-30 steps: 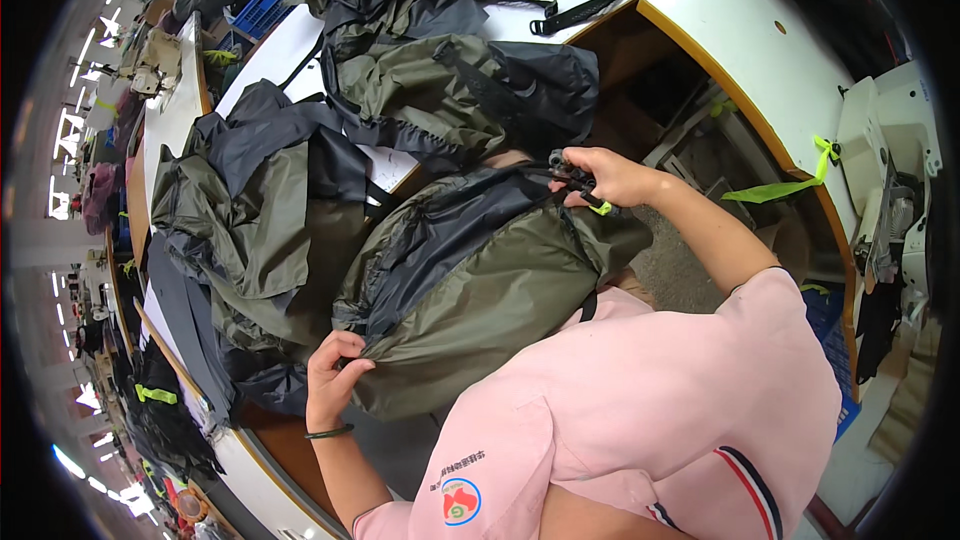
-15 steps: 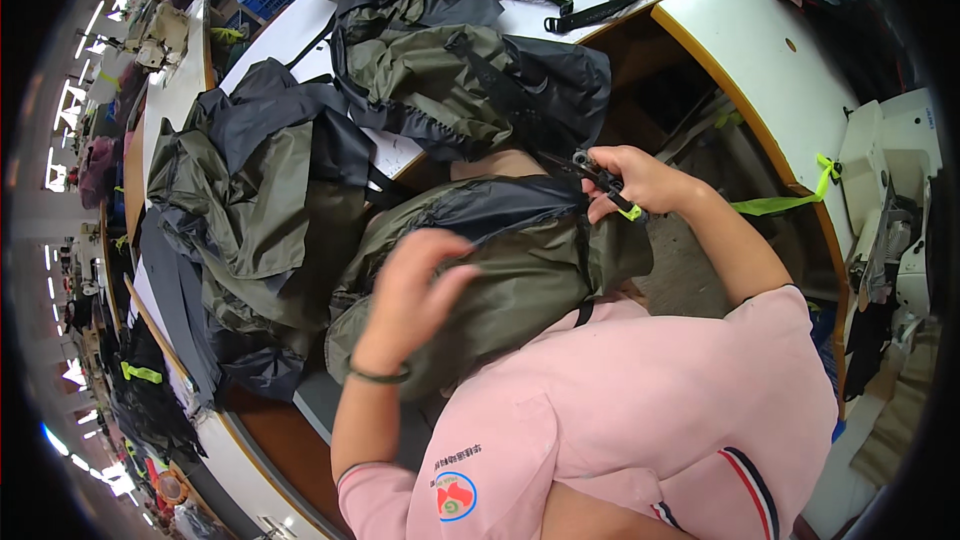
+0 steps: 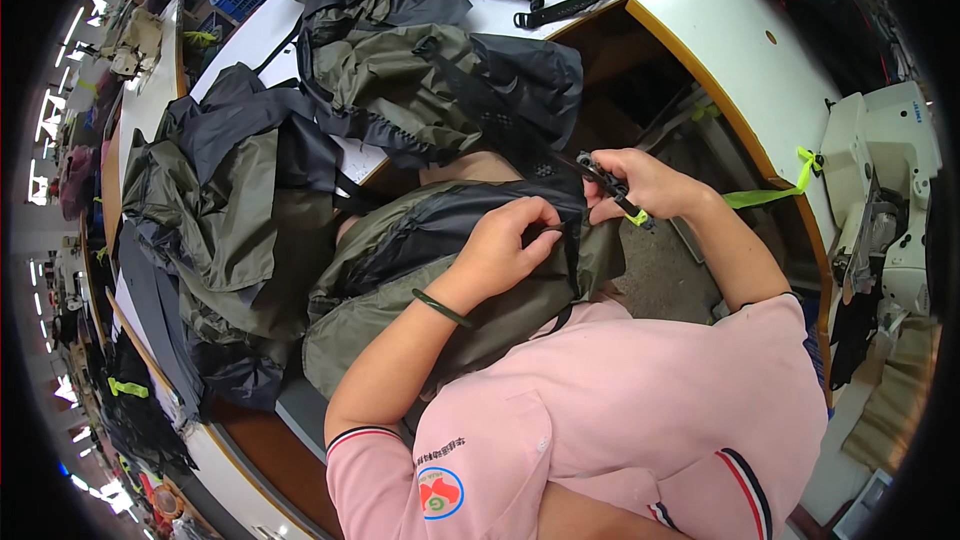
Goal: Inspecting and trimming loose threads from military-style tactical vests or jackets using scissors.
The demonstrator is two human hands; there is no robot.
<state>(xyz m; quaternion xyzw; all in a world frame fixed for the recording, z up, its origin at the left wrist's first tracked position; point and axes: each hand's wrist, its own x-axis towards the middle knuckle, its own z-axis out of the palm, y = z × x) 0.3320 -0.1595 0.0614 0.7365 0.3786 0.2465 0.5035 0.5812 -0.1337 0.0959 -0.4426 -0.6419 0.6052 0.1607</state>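
Note:
An olive and black piece of thin, shiny fabric (image 3: 400,310) lies across my lap, bunched and folded. My left hand (image 3: 505,250) is closed, thumb and fingertips pinching the fabric at its dark band. Just to the right, my right hand (image 3: 640,185) is closed round a narrow black piece with a yellow-green end (image 3: 612,185); its exact kind is not clear. A black strap (image 3: 490,110) runs from the pile on the table down toward that hand. The right fingertips are close to the fabric's right end.
More olive and dark grey fabric pieces (image 3: 220,210) hang over the left table edge, with others (image 3: 400,80) heaped ahead. A white sewing machine (image 3: 890,190) stands at right on a white table (image 3: 730,50) with a curved edge. A yellow-green ribbon (image 3: 775,197) is tied near it.
My left hand has moved right and forward from above the fabric, and its fingers have closed on the dark band. My right hand keeps its hold in nearly the same place.

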